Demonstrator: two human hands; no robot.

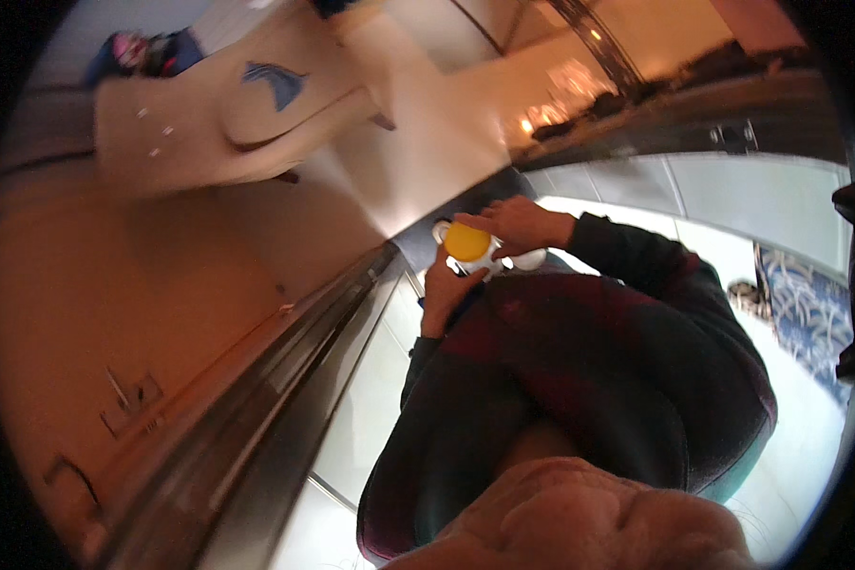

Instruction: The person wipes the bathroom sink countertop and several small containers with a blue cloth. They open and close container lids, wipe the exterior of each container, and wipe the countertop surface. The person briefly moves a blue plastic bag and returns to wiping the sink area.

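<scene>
A jar-like white container with a round yellow top (467,243) is held close in front of my chest. My left hand (443,293) wraps around its near left side, with the thumb along the white wall. From the right, my right hand (524,226) grips the container at the yellow top, fingers across the far edge and thumb on the near side. Whether the yellow is a lid or contents, I cannot make out. A white curved piece (440,231) shows at the container's left, and a rounded white thing (528,258) sits below my right hand, partly hidden by my clothing.
Beyond a dark ledge stands beige furniture (190,142) with a blue cloth (275,84) on it, blurred. Pale cabinet-like panels (636,185) line the right under a dark counter edge (693,123). A blue patterned mat (806,304) lies at the right on white flooring (779,446).
</scene>
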